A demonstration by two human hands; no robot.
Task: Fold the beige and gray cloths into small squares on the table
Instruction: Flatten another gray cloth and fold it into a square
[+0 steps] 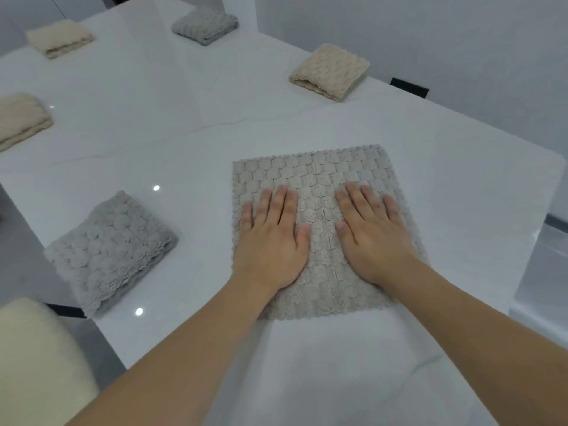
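A beige textured cloth [319, 176] lies spread flat as a large square on the white table [184, 133], right in front of me. My left hand [272, 238] rests palm down on its left half, fingers apart. My right hand [373, 235] presses flat on its right half the same way. Neither hand grips anything. A folded gray cloth [110, 247] sits at the table's near left edge. Other folded cloths lie farther off: beige [330, 70] at the back right, gray [204, 24] at the back, beige [60, 38] at the far left, beige [21, 119] at the left.
A cream cushioned chair [37, 358] stands at the lower left beside the table. The table's right edge and rounded corner [553, 167] lie close to the spread cloth. A dark chair back [408, 87] shows beyond the far edge.
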